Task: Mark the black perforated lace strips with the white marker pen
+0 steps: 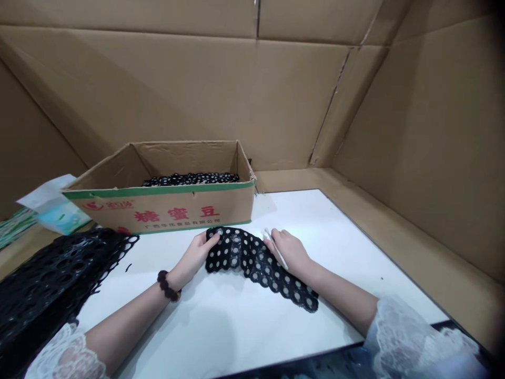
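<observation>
A black strip (258, 258) with rows of pale round spots, through which the white board seems to show, stretches across the middle of the white board (244, 326). Its left end is pinched between the thumb and fingers of my left hand (197, 252). My right hand (289, 250) is closed around a thin, whitish stick-like tool (277, 250), over the upper edge of the strip's right half. The strip's right end lies near my right forearm. Where the tool's lower tip meets the strip is too small to make out.
Behind my left hand stands an open cardboard box (158, 208) with black perforated pieces (193, 179) inside. A pile of black perforated sheets (51, 279) lies at the left, near a pale plastic packet (59, 208). Cardboard walls (197, 89) enclose the back and right.
</observation>
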The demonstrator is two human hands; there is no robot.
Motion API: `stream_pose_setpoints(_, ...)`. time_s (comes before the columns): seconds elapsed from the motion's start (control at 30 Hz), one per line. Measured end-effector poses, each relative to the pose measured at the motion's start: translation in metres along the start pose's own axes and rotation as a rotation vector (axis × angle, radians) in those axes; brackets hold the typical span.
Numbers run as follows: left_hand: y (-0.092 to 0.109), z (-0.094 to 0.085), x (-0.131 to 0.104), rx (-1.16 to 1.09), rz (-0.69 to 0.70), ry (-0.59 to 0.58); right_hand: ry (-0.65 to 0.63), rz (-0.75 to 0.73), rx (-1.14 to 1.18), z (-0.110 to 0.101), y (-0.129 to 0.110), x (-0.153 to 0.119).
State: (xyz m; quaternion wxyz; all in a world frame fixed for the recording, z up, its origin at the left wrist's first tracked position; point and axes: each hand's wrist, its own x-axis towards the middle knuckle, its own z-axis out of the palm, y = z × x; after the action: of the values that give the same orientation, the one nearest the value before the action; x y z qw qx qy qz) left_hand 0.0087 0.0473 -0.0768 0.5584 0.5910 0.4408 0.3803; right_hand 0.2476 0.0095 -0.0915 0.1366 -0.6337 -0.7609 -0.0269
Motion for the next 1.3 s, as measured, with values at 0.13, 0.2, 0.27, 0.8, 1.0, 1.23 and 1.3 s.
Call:
stream_pose_setpoints(0.13, 0.004, 0.001, -0.003, 0.027, 0.027, -0.040, -0.057, 0.004, -0.014, -0.002, 0.002, -0.003)
stream_pose_setpoints(0.2, 0.004, 0.002, -0.003, 0.047, 0.030, -0.048, -0.058, -0.002, -0.019, -0.008, 0.010, -0.002)
stream_pose_setpoints(0.27, 0.002, 0.002, -0.003, 0.062, 0.043, -0.066, -0.006, 0.006, -0.056, -0.018, 0.020, 0.001)
stream_pose_setpoints(0.8, -0.004, 0.000, 0.003, 0.160, 0.065, -0.138, -0.106, -0.080, 1.116, 0.009, -0.037, 0.043)
stream_pose_setpoints(1.0, -0.002, 0.000, 0.004, 0.222, 0.085, -0.112, -0.107, -0.134, 1.043, 0.012, -0.034, 0.041)
stream_pose_setpoints(1.23, -0.002, 0.003, -0.001, 0.344, 0.134, -0.072, -0.072, -0.246, 0.921, 0.015, -0.039, 0.039)
stream_pose_setpoints(1.3, -0.002, 0.005, -0.006, 0.488, 0.172, -0.013, -0.076, -0.282, 0.865, 0.015, -0.042, 0.037)
